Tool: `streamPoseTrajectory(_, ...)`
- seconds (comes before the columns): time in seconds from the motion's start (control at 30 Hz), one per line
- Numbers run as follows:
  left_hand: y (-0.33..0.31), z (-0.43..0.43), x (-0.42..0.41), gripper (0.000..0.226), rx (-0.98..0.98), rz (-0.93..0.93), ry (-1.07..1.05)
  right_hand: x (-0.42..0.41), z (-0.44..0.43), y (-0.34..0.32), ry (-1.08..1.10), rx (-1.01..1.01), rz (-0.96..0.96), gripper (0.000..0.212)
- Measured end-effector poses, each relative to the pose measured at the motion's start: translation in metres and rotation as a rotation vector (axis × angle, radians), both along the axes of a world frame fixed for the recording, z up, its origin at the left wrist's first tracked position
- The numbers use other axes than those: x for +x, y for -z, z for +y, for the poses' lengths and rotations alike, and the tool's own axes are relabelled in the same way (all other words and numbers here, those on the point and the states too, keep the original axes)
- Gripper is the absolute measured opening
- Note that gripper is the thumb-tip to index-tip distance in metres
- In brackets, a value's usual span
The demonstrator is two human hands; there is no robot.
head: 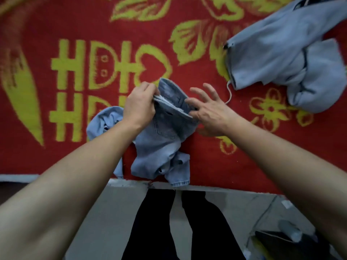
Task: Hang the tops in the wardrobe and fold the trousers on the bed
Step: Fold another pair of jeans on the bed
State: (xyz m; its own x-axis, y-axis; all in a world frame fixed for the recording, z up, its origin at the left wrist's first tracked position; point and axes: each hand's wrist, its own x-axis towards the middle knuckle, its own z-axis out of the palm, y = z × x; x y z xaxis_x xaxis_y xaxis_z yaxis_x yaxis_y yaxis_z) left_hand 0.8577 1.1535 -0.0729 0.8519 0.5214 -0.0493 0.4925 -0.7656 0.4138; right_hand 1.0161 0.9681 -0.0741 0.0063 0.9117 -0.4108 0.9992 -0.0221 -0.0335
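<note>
The jeans (161, 132) are bunched near the bed's (244, 166) front edge. Their waistband is pinched by the left hand (139, 106); the right hand (208, 109) is spread open, holding nothing. Soft, fairly heavy denim: best gripped at both waistband corners.

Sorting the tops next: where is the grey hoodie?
Head view, upper right: the grey hoodie lies crumpled on the red blanket, beyond the right hand.
</note>
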Motion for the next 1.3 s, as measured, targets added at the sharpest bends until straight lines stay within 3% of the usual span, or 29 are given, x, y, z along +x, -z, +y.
streamPoseTrajectory(0.13, -0.092, 0.010, 0.004, 0.026, 0.077, -0.046, -0.053, 0.008, -0.002, -0.067, 0.022, -0.033, -0.056, 0.034)
streamPoseTrajectory(0.27, -0.212, 0.033, 0.011, 0.027, 0.186, -0.207, -0.220, 0.028, 0.005, -0.157, 0.327, 0.217, -0.070, 0.026)
streamPoseTrajectory(0.4, -0.341, 0.037, 0.015, 0.027, 0.291, -0.414, -0.268, 0.034, 0.018, -0.244, 0.437, 0.374, -0.098, 0.031)
streamPoseTrajectory(0.47, -0.399, 0.039, 0.011, 0.028, 0.319, -0.534, -0.328, 0.037, 0.020, -0.282, 0.528, 0.478, 0.004, 0.032)
streamPoseTrajectory(0.57, -0.467, 0.034, -0.001, 0.030, 0.387, -0.640, -0.343, 0.040, 0.016, -0.333, 0.711, 0.665, 0.237, 0.016)
streamPoseTrajectory(0.67, -0.513, 0.028, -0.013, 0.041, 0.421, -0.699, -0.365, 0.041, 0.003, -0.369, 0.783, 0.680, 0.270, 0.011)
streamPoseTrajectory(0.73, -0.529, 0.026, -0.024, 0.049, 0.436, -0.641, -0.350, 0.038, -0.005, -0.388, 0.814, 0.670, 0.218, 0.010)
streamPoseTrajectory(0.83, -0.537, 0.031, -0.044, 0.053, 0.423, -0.408, -0.324, 0.030, -0.012, -0.413, 0.878, 0.670, 0.072, 0.023)
streamPoseTrajectory(0.9, -0.534, 0.041, -0.059, 0.053, 0.322, -0.269, -0.303, 0.026, -0.017, -0.431, 0.914, 0.652, 0.010, 0.035)
streamPoseTrajectory(0.97, -0.523, 0.050, -0.077, 0.044, 0.217, -0.171, -0.248, 0.017, -0.021, -0.447, 0.926, 0.641, -0.035, 0.029)
streamPoseTrajectory(1.03, -0.506, 0.056, -0.097, 0.028, 0.199, -0.109, -0.174, 0.000, -0.025, -0.461, 0.909, 0.654, -0.073, 0.026)
streamPoseTrajectory(1.2, -0.465, 0.069, -0.152, 0.034, 0.171, -0.105, -0.037, -0.070, -0.033, -0.471, 0.761, 0.606, -0.243, 0.023)
streamPoseTrajectory(1.3, -0.447, 0.076, -0.177, 0.025, 0.177, -0.002, 0.024, -0.118, -0.039, -0.464, 0.651, 0.579, -0.215, 0.041)
